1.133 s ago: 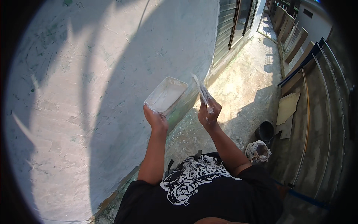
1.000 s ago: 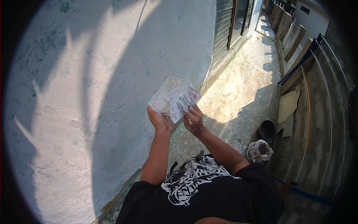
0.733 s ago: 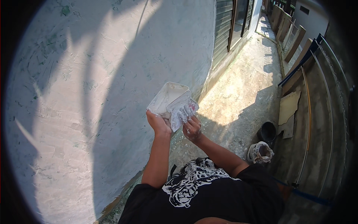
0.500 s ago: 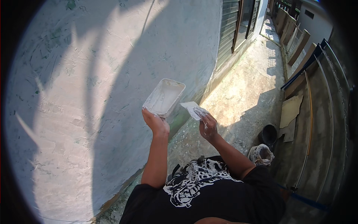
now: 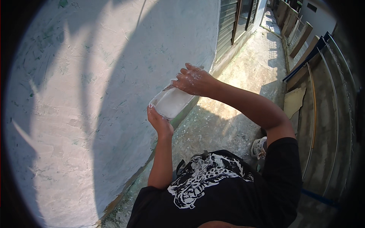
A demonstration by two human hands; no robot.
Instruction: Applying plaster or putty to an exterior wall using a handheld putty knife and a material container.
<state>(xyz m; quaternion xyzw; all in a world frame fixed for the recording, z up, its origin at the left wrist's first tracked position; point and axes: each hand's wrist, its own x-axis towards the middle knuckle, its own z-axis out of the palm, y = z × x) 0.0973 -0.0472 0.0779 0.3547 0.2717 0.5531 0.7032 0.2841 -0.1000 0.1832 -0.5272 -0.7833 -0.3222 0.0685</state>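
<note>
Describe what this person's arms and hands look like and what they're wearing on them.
Both forearms are bare, with no gloves, watch or jewellery visible. The right hand is flecked with white, plaster-like smears across its back and fingers; the left hand shows only a little white at the fingertips. A black short sleeve covers the right upper arm, part of a black T-shirt with a white printed graphic.

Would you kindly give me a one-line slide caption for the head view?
Left hand holds a white tray of plaster while the right hand reaches over it beside a plastered wall.
</note>
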